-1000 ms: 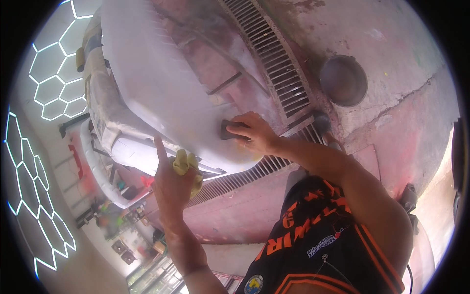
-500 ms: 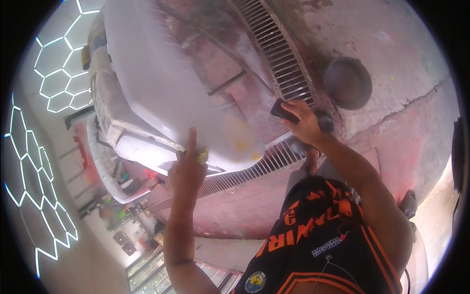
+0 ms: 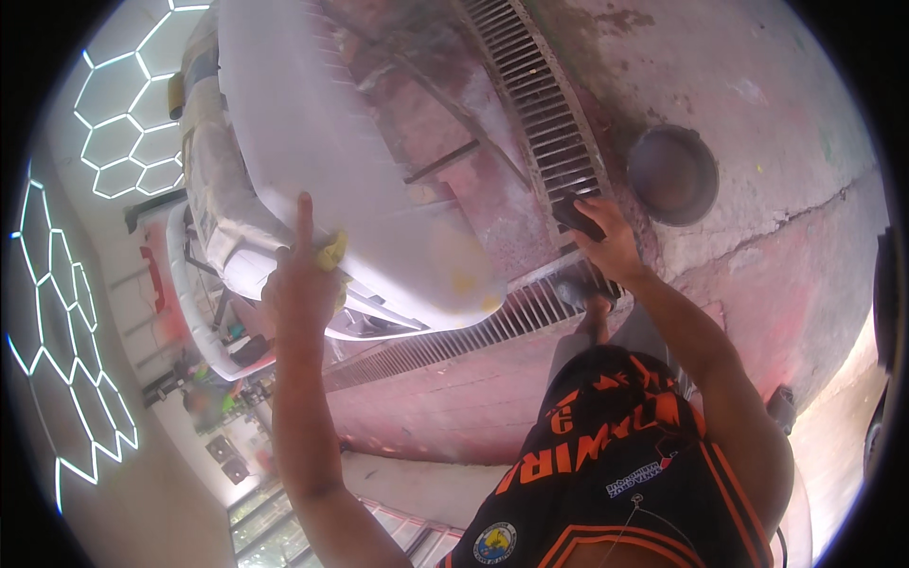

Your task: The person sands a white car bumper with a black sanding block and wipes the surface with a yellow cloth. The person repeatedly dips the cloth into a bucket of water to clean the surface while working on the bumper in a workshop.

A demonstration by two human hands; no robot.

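A large whitish bumper-like panel (image 3: 379, 227) stretches from the top of the picture toward the middle, with yellowish patches near its rounded near end. My left hand (image 3: 295, 275) is over its left edge, index finger stretched out along the surface; whether the fingertip touches is unclear. The other fingers are curled round a crumpled yellow cloth (image 3: 332, 250). To the right of the panel and apart from it, my right hand (image 3: 614, 241) grips a dark block (image 3: 576, 217), which looks like a sanding block, above the floor grate (image 3: 540, 109).
Bars of a metal stand (image 3: 443, 161) show beside the panel. A dark round basin (image 3: 705, 201) rests on the concrete floor to the right. Masked bodywork (image 3: 216, 180) lies left of the panel, with another white bumper (image 3: 194, 322) beyond. Hexagonal lights (image 3: 118, 114) glow at the left.
My left hand with the yellow cloth has moved left and up along the panel's edge. My right hand has shifted slightly right with the block. The view has tilted a little.
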